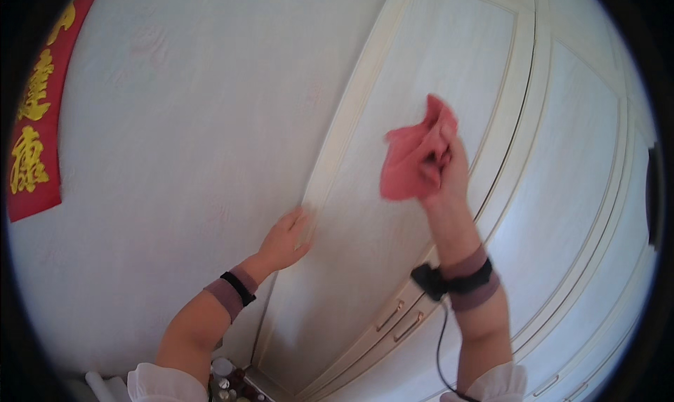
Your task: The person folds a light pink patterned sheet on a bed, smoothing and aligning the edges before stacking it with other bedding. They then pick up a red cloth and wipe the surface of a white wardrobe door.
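Note:
A crumpled pink-red cloth [411,160] is bunched in my right hand [455,167], raised in front of a tall white cabinet door [449,65]. Whether the cloth touches the panel I cannot tell. My left hand [284,240] is at the left edge of the same door, near where it meets the wall. Its fingers are stretched out, slightly blurred at the tips, and hold nothing. Each wrist wears a mauve band with a black strap; a black device [430,281] with a cable sits at the right wrist.
More white cabinet doors [562,163] continue to the right. Two metal handles [407,325] stick out low on the doors. A red hanging scroll [38,135] with gold characters is on the pale wall [189,121]. Small bottles and jars [239,384] stand at the bottom, below the left arm.

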A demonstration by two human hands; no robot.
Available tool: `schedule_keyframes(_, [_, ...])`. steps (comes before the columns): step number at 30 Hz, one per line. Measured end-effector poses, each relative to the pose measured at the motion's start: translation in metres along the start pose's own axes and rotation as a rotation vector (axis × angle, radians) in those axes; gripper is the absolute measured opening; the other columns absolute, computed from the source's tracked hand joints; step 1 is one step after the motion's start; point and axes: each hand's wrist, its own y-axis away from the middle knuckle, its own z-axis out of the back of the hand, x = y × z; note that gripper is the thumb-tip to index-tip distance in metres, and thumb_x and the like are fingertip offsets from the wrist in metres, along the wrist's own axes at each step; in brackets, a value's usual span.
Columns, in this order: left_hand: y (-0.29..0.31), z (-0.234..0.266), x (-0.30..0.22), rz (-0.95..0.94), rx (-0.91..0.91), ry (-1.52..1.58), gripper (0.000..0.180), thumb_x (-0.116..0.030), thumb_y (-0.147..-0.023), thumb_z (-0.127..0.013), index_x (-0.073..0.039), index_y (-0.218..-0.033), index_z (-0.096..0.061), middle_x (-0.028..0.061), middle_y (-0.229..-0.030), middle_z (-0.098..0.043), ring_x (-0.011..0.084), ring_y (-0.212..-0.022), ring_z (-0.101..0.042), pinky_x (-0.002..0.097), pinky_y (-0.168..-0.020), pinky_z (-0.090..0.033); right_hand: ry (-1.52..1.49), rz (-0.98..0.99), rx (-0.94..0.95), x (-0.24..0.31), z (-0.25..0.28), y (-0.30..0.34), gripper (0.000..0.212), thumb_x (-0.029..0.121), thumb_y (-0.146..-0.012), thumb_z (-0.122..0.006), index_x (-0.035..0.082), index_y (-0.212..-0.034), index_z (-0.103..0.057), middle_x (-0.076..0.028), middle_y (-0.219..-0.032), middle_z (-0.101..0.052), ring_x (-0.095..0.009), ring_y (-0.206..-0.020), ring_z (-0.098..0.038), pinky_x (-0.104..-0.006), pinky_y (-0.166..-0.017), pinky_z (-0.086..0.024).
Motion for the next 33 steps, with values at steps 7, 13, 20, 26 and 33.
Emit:
schedule_keyframes(7, [0.018, -0.06, 0.032, -0.102, 0.113, -0.298, 0.084, -0.044, -0.086, -0.069, -0.006, -0.153, -0.034, 0.0176, -0.159, -0.032, 0.0324, -0.145, -0.033, 0.0438, -0.118, -0.027, 1.4, 1.235, -0.213, 0.05, 0.012, -0.175, 0.069, 0.028, -0.09, -0.065, 0.009, -0.15, -0.038, -0.021, -0.128, -0.053, -0.035, -0.113, -0.057, -0.0445, -0.09, -0.051])
schedule_keyframes(13, [0.022, -0.073, 0.043, -0.131, 0.205, -0.541, 0.087, -0.059, -0.085, -0.062, -0.007, -0.15, -0.038, 0.0166, -0.16, -0.03, 0.0312, -0.144, -0.033, 0.0436, -0.118, -0.026, 1.826, 1.537, -0.222, 0.059, 0.002, -0.271, 0.079, 0.038, -0.086, -0.067, 0.016, -0.154, -0.033, -0.025, -0.158, -0.027, -0.05, -0.142, -0.027, -0.056, -0.115, -0.03])
schedule_keyframes(20, [0.026, -0.071, 0.051, -0.143, 0.221, -0.591, 0.089, -0.06, -0.086, -0.06, -0.008, -0.153, -0.033, 0.0163, -0.16, -0.029, 0.0322, -0.14, -0.037, 0.0431, -0.118, -0.025, 2.126, 1.41, -0.43, 0.017, -0.042, -0.336, 0.075, 0.045, -0.087, -0.062, 0.02, -0.153, -0.036, -0.021, -0.157, -0.032, -0.052, -0.141, -0.03, -0.0627, -0.112, -0.032])
schedule_keyframes(26, [0.031, -0.089, 0.048, -0.214, 0.142, -0.609, 0.084, -0.06, -0.086, -0.059, -0.008, -0.149, -0.04, 0.016, -0.156, -0.037, 0.0302, -0.136, -0.043, 0.0428, -0.116, -0.027, 2.464, 0.715, -0.265, 0.015, -0.022, -0.393, 0.079, 0.055, -0.088, -0.058, 0.032, -0.157, -0.027, -0.01, -0.166, -0.019, -0.049, -0.149, -0.014, -0.0652, -0.118, -0.01])
schedule_keyframes(33, [0.037, -0.084, 0.054, -0.206, 0.151, -0.638, 0.084, -0.06, -0.087, -0.057, -0.008, -0.15, -0.038, 0.0155, -0.158, -0.034, 0.0291, -0.135, -0.044, 0.0433, -0.116, -0.028, 2.673, 0.434, -0.3, -0.024, -0.044, -0.327, 0.082, 0.07, -0.087, -0.047, 0.037, -0.158, -0.023, -0.002, -0.169, -0.011, -0.046, -0.152, -0.007, -0.0697, -0.116, -0.008])
